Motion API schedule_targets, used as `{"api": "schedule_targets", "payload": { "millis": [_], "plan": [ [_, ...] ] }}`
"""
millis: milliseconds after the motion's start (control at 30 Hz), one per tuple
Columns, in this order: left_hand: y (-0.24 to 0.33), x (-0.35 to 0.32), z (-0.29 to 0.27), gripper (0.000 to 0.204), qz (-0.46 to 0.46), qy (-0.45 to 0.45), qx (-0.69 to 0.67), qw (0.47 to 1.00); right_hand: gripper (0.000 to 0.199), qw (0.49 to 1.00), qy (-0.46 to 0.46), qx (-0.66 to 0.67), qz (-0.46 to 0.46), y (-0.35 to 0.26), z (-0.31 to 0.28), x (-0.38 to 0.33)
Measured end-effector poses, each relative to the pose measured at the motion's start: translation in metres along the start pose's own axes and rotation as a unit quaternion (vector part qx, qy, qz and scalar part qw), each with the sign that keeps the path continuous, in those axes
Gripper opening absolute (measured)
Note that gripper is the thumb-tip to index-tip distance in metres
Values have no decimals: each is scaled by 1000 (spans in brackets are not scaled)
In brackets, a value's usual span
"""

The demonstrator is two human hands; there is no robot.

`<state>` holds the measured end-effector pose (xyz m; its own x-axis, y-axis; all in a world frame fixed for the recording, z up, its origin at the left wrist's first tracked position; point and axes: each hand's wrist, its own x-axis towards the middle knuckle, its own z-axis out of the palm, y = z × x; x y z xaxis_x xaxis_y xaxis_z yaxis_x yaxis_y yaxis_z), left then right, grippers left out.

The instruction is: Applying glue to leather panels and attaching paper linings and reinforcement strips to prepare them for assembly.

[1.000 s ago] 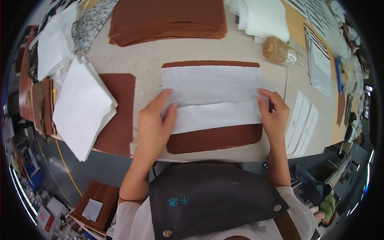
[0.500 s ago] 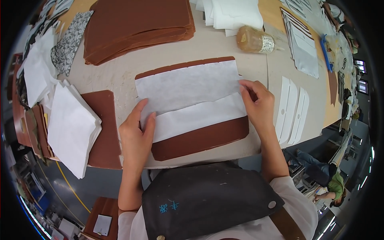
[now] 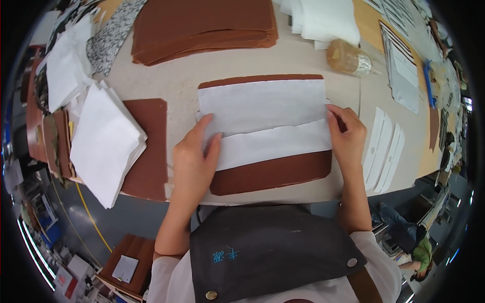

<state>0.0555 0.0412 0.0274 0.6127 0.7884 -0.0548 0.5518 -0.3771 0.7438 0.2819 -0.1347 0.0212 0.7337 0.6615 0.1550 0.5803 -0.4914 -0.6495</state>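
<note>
On the pale work table point(image 3: 303, 63), two bare hands press white paper onto a brown leather piece.

Seen from the head camera, the flat brown leather piece with rounded corners point(image 3: 273, 174) lies in the middle of the table, right in front of the person. Two wide white paper sheets point(image 3: 262, 106) lie on top of it, one over the other, so only the brown top edge and bottom strip show. The left hand point(image 3: 194, 161) lies flat with its fingers spread, pushing down on the left end of the sheets (it grips nothing). The right hand point(image 3: 348, 134) has its fingers curled at the right end of the sheets, and I cannot tell if it pinches them. A stack of folded white paper point(image 3: 103, 144) sits to the left, on another flat brown leather piece point(image 3: 151, 151). A big pile of brown leather sheets point(image 3: 202, 25) lies at the far side.
</note>
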Motion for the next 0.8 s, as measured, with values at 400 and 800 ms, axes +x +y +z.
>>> {"api": "schedule_targets", "payload": {
  "millis": [400,800],
  "plan": [
    [-2,0,-5,32,33,-2,9,999,14,999,0,-47,6,-1,-1,1],
    [-1,2,-9,31,30,-7,29,999,14,999,8,-38,7,-2,-1,1]
  ]
}}
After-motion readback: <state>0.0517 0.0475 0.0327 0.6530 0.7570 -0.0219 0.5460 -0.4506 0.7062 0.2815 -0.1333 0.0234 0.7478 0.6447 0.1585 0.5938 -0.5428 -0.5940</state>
